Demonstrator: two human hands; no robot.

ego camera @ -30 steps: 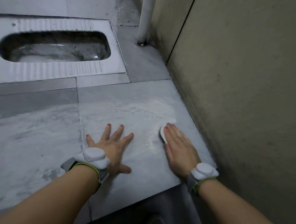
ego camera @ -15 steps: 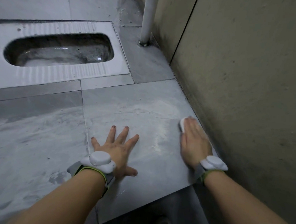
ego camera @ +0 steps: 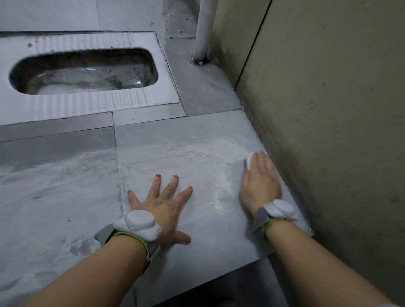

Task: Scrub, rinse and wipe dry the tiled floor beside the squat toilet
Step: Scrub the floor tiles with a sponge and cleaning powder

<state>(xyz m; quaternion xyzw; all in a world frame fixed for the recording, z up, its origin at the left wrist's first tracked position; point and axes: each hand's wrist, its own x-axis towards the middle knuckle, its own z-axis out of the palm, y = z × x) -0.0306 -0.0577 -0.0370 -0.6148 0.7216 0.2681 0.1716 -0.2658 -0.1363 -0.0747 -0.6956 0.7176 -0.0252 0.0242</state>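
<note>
The work is in the scrubbing step, I judge. A white powdery or soapy film lies in streaks on the grey marble-look floor tile (ego camera: 184, 157) in front of the squat toilet (ego camera: 83, 75), thickest near the wall (ego camera: 340, 138). No rinse water and no dry wiped area is visible, so rinsing and drying are still to do.

The right hand (ego camera: 260, 183) lies flat, with fingers together, and presses a small white scrubbing pad (ego camera: 249, 159) on the tile just beside the foot of the wall; the pad is mostly hidden, so I cannot tell its material. The left hand (ego camera: 163, 203) rests on the same tile with fingers spread, holding nothing.

The tile looks smooth and hard, the toilet pan is glossy with ribbed foot zones, and the wall is matte and stained.
</note>
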